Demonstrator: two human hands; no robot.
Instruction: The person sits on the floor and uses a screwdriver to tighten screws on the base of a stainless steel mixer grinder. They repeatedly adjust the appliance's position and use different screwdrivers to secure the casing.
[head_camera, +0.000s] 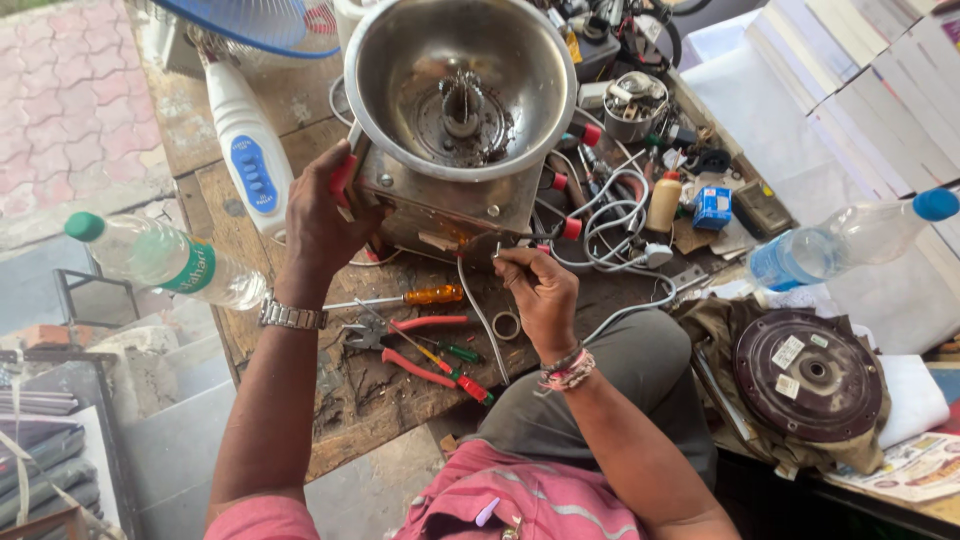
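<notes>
From the head camera, a steel appliance with a wide round metal bowl on a boxy metal base (455, 120) stands tilted on the worn wooden bench (350, 400), its bowl open toward the camera and a central spindle showing inside. The left hand (325, 215) is wrapped around the base's left edge, its grip closed on the housing to steady it. The right hand (535, 290) sits at the lower front of the base, fingers pinched together on a thin metal tool or wire end that points into the base; which of the two it is cannot be made out.

Judging by this, the work is mid-way: the base looks opened at its underside with loose white wires (610, 230) trailing out to the right, and nothing looks closed up again.

Lying just below the hands are an orange-handled screwdriver (415, 296), red-handled pliers (400, 350) and a small green-handled screwdriver (455, 352). A clear plastic bottle with a green cap (165, 258) lies at the left, and a dark round motor plate (805, 375) rests on cloth at the right.
</notes>
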